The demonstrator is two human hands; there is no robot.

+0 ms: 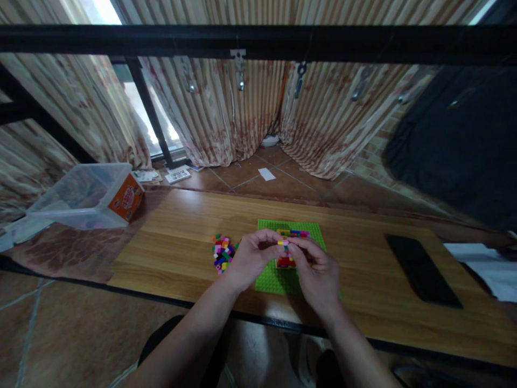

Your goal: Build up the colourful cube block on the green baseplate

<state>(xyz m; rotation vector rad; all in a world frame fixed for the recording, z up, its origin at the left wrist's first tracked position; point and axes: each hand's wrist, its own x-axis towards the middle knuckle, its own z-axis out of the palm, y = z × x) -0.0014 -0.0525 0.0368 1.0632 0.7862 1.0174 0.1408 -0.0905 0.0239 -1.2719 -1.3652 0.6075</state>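
Left hand (251, 260) and right hand (321, 272) together, both clamped on a small brick cluster (284, 246) above the tabletop (169, 248).

Beyond the tabletop's left edge sits a clear, orange-fronted plastic box (91, 202). A studded green baseplate (267, 281) lies about midway along the tabletop, closer to the near edge than the far one; a flat black slab (422, 269) lies near the right edge. On the baseplate, partly hidden by the hands, is a brick build (286, 262) showing red, yellow and blue. Loose bricks (222, 253) are heaped between baseplate and left edge, just beside the left hand. The pinched cluster shows yellow and pink; its finer detail is too small to tell.
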